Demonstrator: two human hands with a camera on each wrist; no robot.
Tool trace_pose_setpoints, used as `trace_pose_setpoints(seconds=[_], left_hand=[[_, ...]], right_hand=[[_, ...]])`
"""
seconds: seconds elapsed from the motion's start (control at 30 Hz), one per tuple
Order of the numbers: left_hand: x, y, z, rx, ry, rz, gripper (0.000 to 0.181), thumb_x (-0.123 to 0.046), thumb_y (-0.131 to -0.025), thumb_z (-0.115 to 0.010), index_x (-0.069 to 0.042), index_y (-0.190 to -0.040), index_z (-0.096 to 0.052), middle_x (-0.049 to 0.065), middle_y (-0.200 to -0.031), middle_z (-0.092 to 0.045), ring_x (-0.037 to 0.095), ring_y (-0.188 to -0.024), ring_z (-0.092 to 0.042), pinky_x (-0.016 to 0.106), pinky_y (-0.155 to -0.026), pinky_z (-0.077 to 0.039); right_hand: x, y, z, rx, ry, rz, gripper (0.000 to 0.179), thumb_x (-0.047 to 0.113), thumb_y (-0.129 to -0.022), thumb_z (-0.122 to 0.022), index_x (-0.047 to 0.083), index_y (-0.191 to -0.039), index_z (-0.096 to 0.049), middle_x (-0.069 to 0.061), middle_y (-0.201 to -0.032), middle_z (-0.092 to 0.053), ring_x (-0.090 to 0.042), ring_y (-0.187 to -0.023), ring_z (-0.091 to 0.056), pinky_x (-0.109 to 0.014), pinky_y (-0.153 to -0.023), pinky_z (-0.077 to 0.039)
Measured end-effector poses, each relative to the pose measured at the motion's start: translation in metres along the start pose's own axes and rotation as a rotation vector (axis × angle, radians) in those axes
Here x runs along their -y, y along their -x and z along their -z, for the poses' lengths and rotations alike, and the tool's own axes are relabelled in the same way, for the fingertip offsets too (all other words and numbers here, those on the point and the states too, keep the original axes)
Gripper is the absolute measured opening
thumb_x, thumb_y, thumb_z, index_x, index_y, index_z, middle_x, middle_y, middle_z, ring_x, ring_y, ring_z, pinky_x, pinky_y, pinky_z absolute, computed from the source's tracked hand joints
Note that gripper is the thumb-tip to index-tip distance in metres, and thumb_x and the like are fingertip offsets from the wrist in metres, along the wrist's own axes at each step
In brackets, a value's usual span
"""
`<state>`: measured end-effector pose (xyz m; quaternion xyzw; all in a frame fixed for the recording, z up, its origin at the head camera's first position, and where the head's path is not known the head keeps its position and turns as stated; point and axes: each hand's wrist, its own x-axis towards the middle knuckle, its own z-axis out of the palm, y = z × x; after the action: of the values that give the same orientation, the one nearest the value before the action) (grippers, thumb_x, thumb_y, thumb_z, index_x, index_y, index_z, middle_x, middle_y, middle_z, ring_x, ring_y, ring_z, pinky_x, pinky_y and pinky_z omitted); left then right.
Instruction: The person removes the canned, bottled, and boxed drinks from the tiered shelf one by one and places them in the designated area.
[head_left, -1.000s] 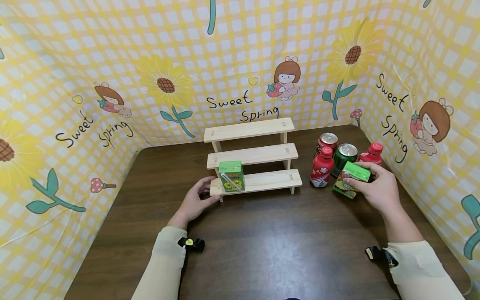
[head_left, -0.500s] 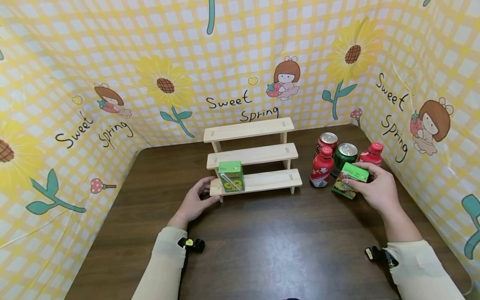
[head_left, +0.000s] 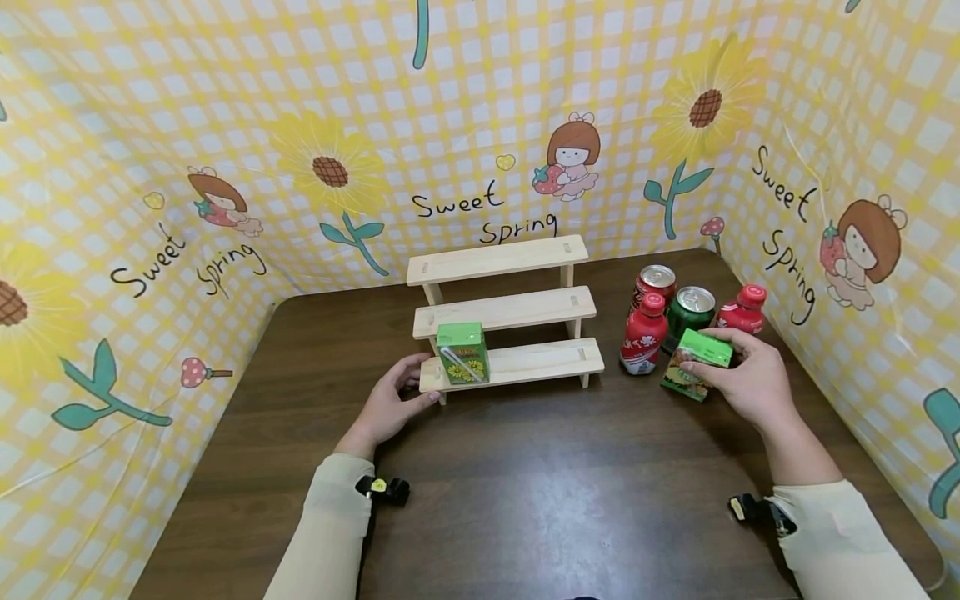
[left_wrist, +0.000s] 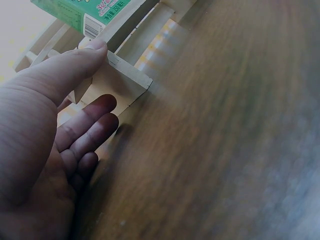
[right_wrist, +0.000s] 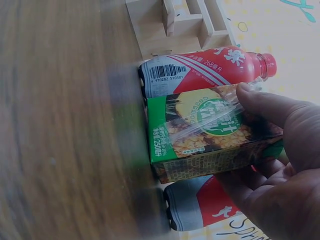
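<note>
My right hand point(head_left: 750, 379) grips a green juice box point(head_left: 696, 367) between thumb and fingers. A straw in its wrapper shows on the box's face point(right_wrist: 200, 120) in the right wrist view. My left hand point(head_left: 392, 402) holds the left end of the lowest step of a three-step wooden rack point(head_left: 551, 360). In the left wrist view its thumb point(left_wrist: 75, 67) lies against the step's edge, while the index finger is mostly hidden. Another green juice box point(left_wrist: 95, 15), with a straw on its front, stands upright on the left part of that lowest step.
Beside the held box stand a red bottle point(head_left: 642, 337), a green can point(head_left: 691, 312), a red can point(head_left: 655, 277) and another red bottle point(head_left: 742, 310). A checked cloth point(head_left: 480, 108) walls the brown table point(head_left: 510, 492) at the back and sides.
My right hand has shifted slightly left and nearer the front with the juice box, whose tilt has changed a little. The left hand and the rack have not moved.
</note>
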<state>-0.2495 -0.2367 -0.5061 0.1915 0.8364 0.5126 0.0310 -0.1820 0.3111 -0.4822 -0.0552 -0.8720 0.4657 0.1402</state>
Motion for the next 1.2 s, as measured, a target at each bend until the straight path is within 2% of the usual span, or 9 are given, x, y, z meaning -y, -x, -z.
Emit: trace_pose_setpoints(seconds=[0.67,0.87,1.2], left_hand=[[-0.0007,0.0004,-0.0002,-0.001,0.016,0.003,0.068,-0.010,-0.094,-0.081,0.002,-0.152,-0.047,0.025,-0.126,-0.067,0.042,-0.115,-0.059,0.061,-0.101,-0.041],[-0.0029,0.0013,0.0005,0.003,0.025,0.015,0.068,-0.010,-0.095,-0.080,0.002,-0.152,-0.046,0.026,-0.128,-0.066,0.044,-0.115,-0.058,0.063,-0.102,-0.041],[-0.0005,0.0011,0.0004,0.003,0.025,0.021,0.068,-0.010,-0.095,-0.080,0.001,-0.152,-0.047,0.025,-0.129,-0.066,0.042,-0.116,-0.059,0.061,-0.101,-0.042]], right_hand=[[0.0031,0.0009,0.0005,0.042,0.025,0.005,0.058,0.036,-0.087,-0.089,0.010,-0.135,-0.067,-0.019,-0.123,-0.068,-0.023,-0.102,-0.058,-0.017,-0.070,-0.049],[0.0008,-0.0010,0.0006,0.060,0.026,0.009,0.060,0.037,-0.087,-0.088,0.010,-0.136,-0.066,-0.020,-0.124,-0.066,-0.026,-0.104,-0.056,-0.018,-0.071,-0.048],[0.0063,0.0012,0.0012,0.055,-0.011,0.012,0.062,0.035,-0.087,-0.088,0.010,-0.139,-0.064,-0.020,-0.133,-0.063,-0.022,-0.103,-0.056,-0.016,-0.073,-0.047]])
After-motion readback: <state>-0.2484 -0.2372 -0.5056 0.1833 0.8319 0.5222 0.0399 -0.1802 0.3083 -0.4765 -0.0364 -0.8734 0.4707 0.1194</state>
